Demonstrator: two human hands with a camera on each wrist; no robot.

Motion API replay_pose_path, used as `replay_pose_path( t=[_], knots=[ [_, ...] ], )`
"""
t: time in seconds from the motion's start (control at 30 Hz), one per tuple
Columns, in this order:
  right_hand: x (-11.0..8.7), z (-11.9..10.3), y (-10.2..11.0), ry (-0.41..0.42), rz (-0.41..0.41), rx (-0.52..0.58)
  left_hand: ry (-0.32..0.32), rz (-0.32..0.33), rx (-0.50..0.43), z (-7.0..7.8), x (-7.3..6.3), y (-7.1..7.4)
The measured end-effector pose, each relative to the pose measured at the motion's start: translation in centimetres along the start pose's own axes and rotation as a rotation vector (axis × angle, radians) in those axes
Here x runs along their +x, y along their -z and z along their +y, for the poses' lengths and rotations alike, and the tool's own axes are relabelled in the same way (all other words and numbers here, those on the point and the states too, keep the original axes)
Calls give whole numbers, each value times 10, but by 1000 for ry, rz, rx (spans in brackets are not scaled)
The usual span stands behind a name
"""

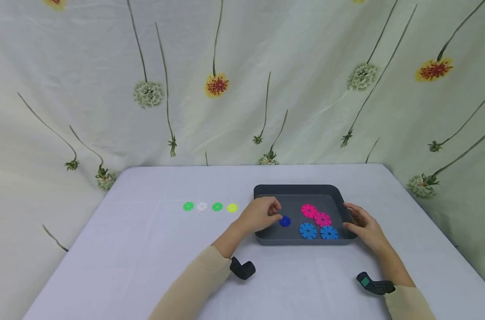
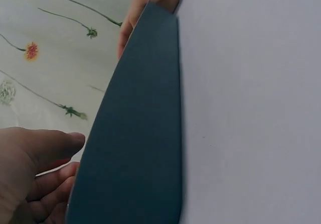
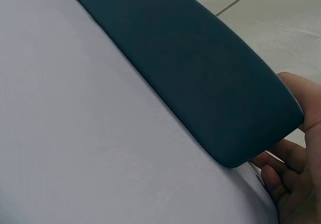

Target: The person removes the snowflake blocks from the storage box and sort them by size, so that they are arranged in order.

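My left hand hovers over the left part of a dark grey tray, its thumb tip close to a small dark blue notched disc. A gap shows between thumb and bent fingers, and nothing is visible in it. My right hand grips the tray's right end, thumb at the rim and fingers along the outside; the right wrist view shows the hand at the tray corner. Also in the tray lie two pink notched discs, partly overlapping, and two larger light blue ones.
Left of the tray, a row on the white tabletop holds a green disc, a white disc, another green disc and a yellow disc. A flowered cloth hangs behind the table.
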State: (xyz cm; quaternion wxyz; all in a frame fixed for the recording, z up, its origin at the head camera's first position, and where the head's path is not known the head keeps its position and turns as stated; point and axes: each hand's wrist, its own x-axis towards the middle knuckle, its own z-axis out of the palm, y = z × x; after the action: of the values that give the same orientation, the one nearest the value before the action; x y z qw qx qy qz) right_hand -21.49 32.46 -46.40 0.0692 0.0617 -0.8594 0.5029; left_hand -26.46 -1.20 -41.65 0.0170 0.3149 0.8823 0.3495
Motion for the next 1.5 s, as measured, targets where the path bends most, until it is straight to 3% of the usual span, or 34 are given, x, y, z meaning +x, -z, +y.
replay_pose_path(
  t=[0.13, 0.37, 0.53, 0.83, 1.17, 1.5],
  knots=[
    [1, 1, 0, 9, -2, -13, 27, -23, 28, -1, 6, -10],
    [1, 0, 1, 32, 9, -22, 67, -43, 228, 5, 15, -23],
    [1, 0, -1, 40, 12, -16, 123, -75, 275, 5, 20, -30],
    [1, 0, -2, 8, 1, -23, 181, -71, 261, 3, 23, -33],
    [1, 2, -2, 11, -3, -28, 140, -14, 98, 4, 19, -32],
    [1, 2, -1, 1, 12, -25, 96, 33, 49, 10, 16, -25]
  ],
)
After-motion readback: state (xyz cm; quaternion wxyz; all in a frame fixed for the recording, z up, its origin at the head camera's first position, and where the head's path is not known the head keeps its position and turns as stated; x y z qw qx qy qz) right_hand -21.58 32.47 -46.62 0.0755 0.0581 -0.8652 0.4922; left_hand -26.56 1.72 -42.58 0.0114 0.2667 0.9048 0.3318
